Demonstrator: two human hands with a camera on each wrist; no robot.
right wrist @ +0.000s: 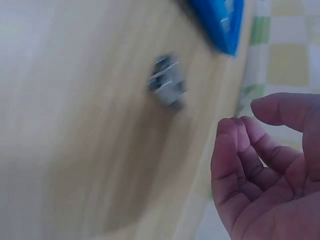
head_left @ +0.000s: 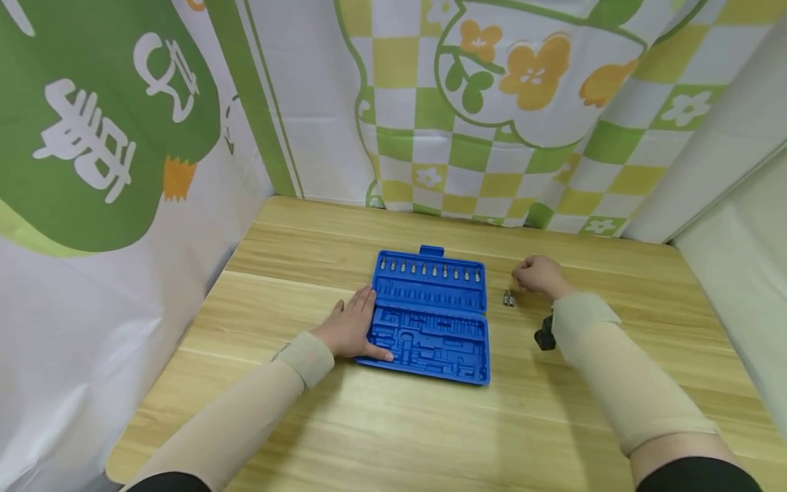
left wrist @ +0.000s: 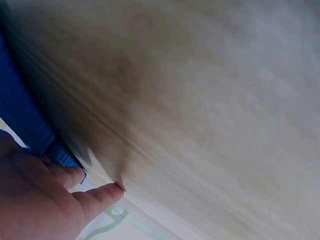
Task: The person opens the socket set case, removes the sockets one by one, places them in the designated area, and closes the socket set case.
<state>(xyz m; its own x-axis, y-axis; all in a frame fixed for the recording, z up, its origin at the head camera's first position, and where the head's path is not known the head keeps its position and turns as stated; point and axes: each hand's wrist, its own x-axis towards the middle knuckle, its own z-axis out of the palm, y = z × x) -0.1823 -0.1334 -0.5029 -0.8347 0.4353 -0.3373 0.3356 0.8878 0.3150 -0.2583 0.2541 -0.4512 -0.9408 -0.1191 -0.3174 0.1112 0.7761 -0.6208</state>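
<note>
The left hand (head_left: 349,328), fingers straight, rests on the open blue case (head_left: 430,350), between the desk's (head_left: 393,437) left and right edges; the right hand (head_left: 542,275), loosely curved and empty, is near loose metal bits (head_left: 507,298). Inside the case, a row of bits (head_left: 434,270) lies toward the far edge

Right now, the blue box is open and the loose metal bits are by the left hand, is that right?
No, not the left hand: the loose metal bits are by the right hand, as the head view shows. The blue box is open, yes.
</note>
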